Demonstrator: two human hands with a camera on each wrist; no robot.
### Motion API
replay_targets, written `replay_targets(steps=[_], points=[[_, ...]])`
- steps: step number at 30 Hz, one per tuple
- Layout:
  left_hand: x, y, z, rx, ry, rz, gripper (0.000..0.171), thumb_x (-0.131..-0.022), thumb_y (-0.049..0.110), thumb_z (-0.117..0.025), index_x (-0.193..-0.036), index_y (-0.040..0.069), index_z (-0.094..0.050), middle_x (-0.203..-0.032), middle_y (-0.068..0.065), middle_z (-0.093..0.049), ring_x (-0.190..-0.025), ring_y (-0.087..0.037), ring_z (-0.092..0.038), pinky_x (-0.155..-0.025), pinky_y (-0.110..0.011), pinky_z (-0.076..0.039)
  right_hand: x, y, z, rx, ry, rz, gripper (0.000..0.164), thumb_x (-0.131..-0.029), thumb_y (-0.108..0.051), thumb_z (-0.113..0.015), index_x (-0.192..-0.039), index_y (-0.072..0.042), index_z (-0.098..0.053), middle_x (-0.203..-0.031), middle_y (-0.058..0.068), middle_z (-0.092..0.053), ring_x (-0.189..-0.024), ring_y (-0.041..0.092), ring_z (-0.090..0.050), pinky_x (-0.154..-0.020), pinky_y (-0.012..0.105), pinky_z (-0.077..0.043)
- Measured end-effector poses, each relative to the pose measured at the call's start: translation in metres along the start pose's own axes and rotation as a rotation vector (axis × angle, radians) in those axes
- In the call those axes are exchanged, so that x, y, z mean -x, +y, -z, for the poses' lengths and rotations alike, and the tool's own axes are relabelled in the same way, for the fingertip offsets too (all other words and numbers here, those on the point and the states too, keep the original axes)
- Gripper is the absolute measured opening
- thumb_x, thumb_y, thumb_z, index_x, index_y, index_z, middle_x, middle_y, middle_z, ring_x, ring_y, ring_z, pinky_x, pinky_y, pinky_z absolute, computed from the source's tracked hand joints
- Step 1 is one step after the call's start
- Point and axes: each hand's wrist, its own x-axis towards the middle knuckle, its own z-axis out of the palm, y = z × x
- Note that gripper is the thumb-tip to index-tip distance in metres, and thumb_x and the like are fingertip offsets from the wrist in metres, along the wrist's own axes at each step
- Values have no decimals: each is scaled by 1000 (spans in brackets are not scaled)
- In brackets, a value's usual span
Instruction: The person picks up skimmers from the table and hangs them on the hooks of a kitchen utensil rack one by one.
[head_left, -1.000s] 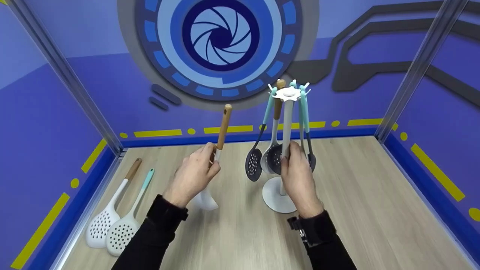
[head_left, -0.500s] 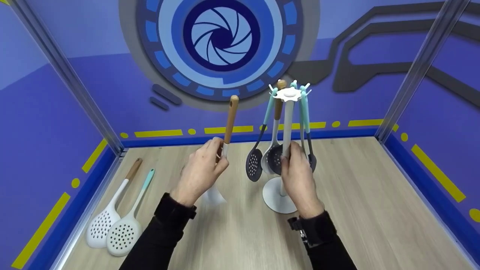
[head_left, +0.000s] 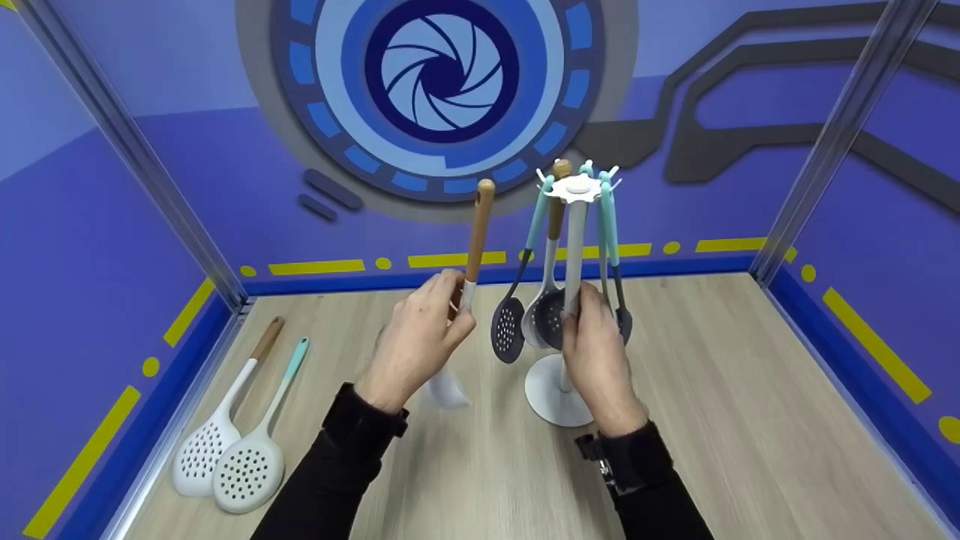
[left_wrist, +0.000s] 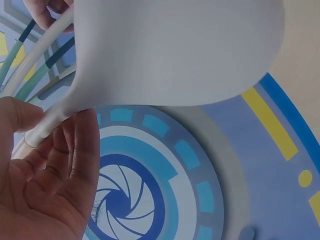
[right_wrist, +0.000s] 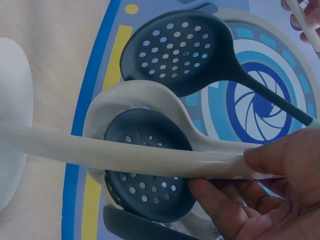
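Observation:
My left hand (head_left: pixel 420 330) pinches a white spatula (head_left: pixel 480 229) by its neck, just below the wooden handle, which points upward. The broad, smooth spatula head fills the top of the left wrist view and hangs behind the hand in the head view. Right of it, my right hand (head_left: pixel 600 352) grips the pole of a white utensil stand (head_left: pixel 574 247), thumb on one side and fingers on the other. From the stand's hooked top hang several utensils, among them a dark skimmer (head_left: pixel 508 330) and a white one with a wooden handle (head_left: pixel 556 217), partly hidden behind others.
On the table's left lie a white slotted turner (head_left: pixel 201 454) with a wooden handle and a pale skimmer (head_left: pixel 247 472) with a teal handle, side by side. Blue printed walls (head_left: pixel 187 172) enclose the wooden table (head_left: pixel 750 390) at the back and both sides.
My left hand has moved right and slightly up with the spatula, closer to the stand, and the handle stands more upright. My right hand and the stand have stayed in place.

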Motion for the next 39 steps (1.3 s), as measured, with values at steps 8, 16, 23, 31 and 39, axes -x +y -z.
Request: replay_targets(steps=[8,16,23,31,39], points=[[-4,9,-3,10,25,-54,26,-107,9,-69,-134,7,-71,-115,-9,-80,-102,-26,-84,-83,-43,-73,0,0,0,3,-1,-6,42,-117,3,-61,-158,7,-53,-141,32,-70,-134,51,-75,-109,68,-65],[-8,18,-6,11,30,-59,26,-111,14,-68,-136,7,-70,-117,-9,-80,-102,-26,-85,-79,-43,-73,0,-1,0,8,3,2,41,-117,3,-61,-157,8,-53,-140,32,-70,-133,51,-75,-108,68,-65],[-8,22,-9,10,3,-44,29,-112,16,-66,-140,10,-68,-121,-7,-79,-103,-24,-85,-79,-43,-73,-1,-1,0,7,-7,-15,43,-117,3,-61,-159,8,-52,-141,33,-69,-134,51,-75,-109,68,-65],[-9,26,-13,7,-1,-80,32,-114,19,-64,-144,10,-65,-119,-6,-79,-99,-25,-85,-77,-44,-73,-1,-1,0,8,-10,-19,44,-117,3,-60,-159,9,-51,-138,33,-70,-131,51,-76,-106,68,-66],[-10,28,-17,-10,8,-110,35,-114,19,-65,-148,10,-66,-120,-6,-81,-97,-24,-85,-76,-43,-73,-1,-1,-1,9,-1,-8,43,-116,3,-61,-158,9,-52,-137,33,-70,-129,51,-75,-106,69,-65]])
